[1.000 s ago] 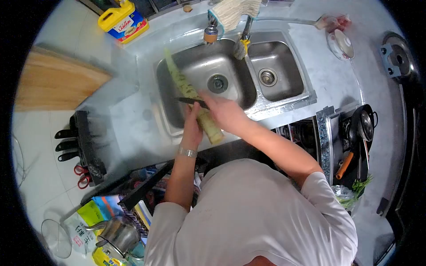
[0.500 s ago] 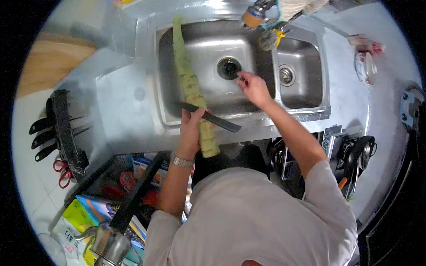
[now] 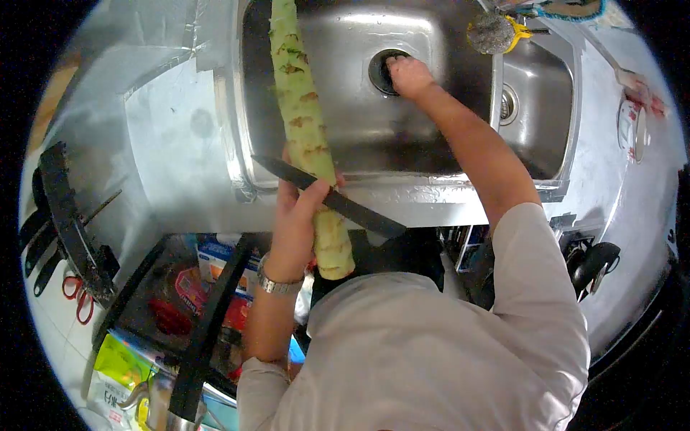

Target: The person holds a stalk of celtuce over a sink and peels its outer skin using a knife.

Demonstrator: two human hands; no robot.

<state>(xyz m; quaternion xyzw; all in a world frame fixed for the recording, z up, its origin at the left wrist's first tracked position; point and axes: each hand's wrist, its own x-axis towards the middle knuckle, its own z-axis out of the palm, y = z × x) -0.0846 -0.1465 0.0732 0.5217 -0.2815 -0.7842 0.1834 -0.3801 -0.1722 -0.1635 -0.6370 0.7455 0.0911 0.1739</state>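
My left hand (image 3: 298, 215) is wrapped round a long green stalk (image 3: 305, 129) with brown scars, and its thumb pins a dark knife (image 3: 352, 210) across the stalk. The stalk reaches from the front counter edge over the left part of the large sink basin (image 3: 424, 144). My right hand (image 3: 411, 76) is down in that basin at the drain (image 3: 384, 70), its fingers bent in over the opening. Whether those fingertips hold anything is hidden.
A scrubber (image 3: 491, 33) with a yellow holder hangs above the divider beside the small basin (image 3: 543, 108). Knives (image 3: 43, 241) and red scissors (image 3: 77, 296) hang at the left. An open drawer (image 3: 169, 287) is below. A lidded bowl (image 3: 632, 129) stands at the right.
My right hand has left the knife and reached into the basin to the drain. My left hand now keeps both stalk and knife. The view has moved closer to the sink.
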